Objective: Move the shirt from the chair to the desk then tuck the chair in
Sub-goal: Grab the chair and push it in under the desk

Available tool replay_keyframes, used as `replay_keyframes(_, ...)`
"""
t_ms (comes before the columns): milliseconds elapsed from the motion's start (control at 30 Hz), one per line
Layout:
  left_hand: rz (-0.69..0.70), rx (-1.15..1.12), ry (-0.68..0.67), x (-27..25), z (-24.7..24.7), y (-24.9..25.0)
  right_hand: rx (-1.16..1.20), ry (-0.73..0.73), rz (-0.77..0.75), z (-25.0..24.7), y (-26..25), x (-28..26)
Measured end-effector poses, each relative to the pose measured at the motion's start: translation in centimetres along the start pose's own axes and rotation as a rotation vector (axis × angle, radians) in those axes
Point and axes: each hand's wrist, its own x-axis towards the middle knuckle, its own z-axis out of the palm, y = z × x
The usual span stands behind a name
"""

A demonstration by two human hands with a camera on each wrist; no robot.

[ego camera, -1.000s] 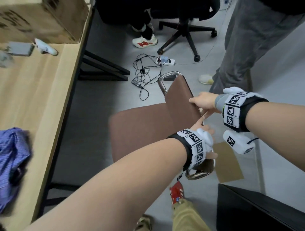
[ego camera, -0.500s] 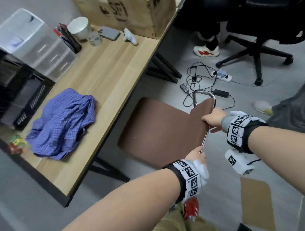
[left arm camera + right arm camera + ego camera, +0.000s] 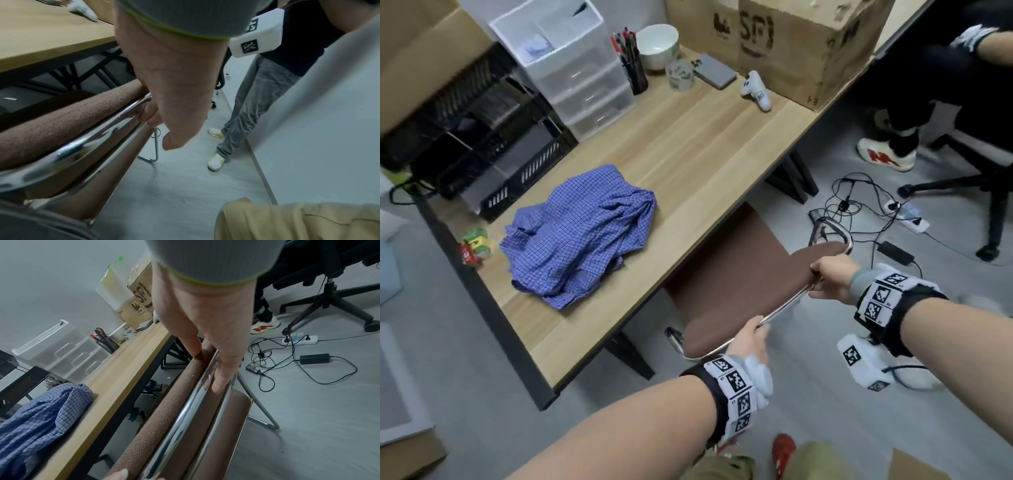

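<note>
Blue checked shirt (image 3: 582, 231) lies crumpled on the desk (image 3: 698, 161). Brown chair (image 3: 726, 274) stands with its seat partly under the desk edge. Left hand (image 3: 748, 339) and right hand (image 3: 828, 279) both curl around the chrome bar (image 3: 784, 308) atop the backrest.

I read "SF" in big dark letters on the box (image 3: 804, 44) at the desk's (image 3: 688, 144) far end. From my right wrist, that box (image 3: 139, 305) shows "SF" again; smaller print below stays illegible.
</note>
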Motion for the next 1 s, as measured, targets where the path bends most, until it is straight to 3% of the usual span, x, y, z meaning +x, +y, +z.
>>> replay_keyframes(33, 0.101, -0.092, -0.084, -1.1, -1.5, -1.6, 0.011, -0.006, -0.001, 0.5, -0.6, 0.3)
replay_keyframes(100, 0.084, -0.021, -0.006, -3.6, -3.9, -3.5, 0.022, -0.021, 0.001, 1.1, -1.6, 1.4)
replay_keyframes(167, 0.070, -0.193, 0.162, -4.8, -4.4, -4.2, 0.080, -0.025, 0.038, 1.5, -2.8, 2.4)
replay_keyframes(200, 0.021, -0.388, 0.226, -5.5, -4.9, -4.5, 0.133, -0.016, 0.072, 1.4, -3.3, 3.5)
replay_keyframes(300, -0.249, -0.903, 0.227, -6.0, -5.6, -4.8, 0.266, -0.004, 0.162, 1.2, -5.6, 5.1)
replay_keyframes(367, -0.474, -1.177, 0.093, -5.4, -6.0, -4.6, 0.329, 0.018, 0.192, 0.9, -6.5, 6.2)
replay_keyframes(467, -0.716, -1.772, -0.063, -5.0, -6.4, -5.1, 0.319, -0.002, 0.208, -0.3, -6.1, 10.5)
replay_keyframes(566, -0.850, -2.261, -0.038, -5.3, -6.9, -5.6, 0.309, -0.036, 0.267, -0.9, -5.7, 12.2)
replay_keyframes(633, -1.013, -2.491, -0.005, -4.9, -6.9, -5.8, 0.266, -0.048, 0.284, -1.3, -7.4, 9.8)
replay_keyframes(733, -1.274, -2.820, 0.134, -4.7, -7.2, -7.0, 0.261, -0.052, 0.252, -1.3, -9.1, 8.7)
replay_keyframes(833, -1.424, -3.261, 0.540, -4.3, -6.8, -9.2, 0.223, -0.065, 0.241, -1.1, -10.8, 8.6)
replay_keyframes(900, -1.504, -3.355, 0.735, -4.2, -6.7, -10.5, 0.238, -0.093, 0.249, -0.8, -11.9, 8.8)
replay_keyframes(1000, -1.524, -3.332, 0.693, -3.5, -6.2, -11.4, 0.275, -0.133, 0.221, -0.2, -12.9, 11.2)
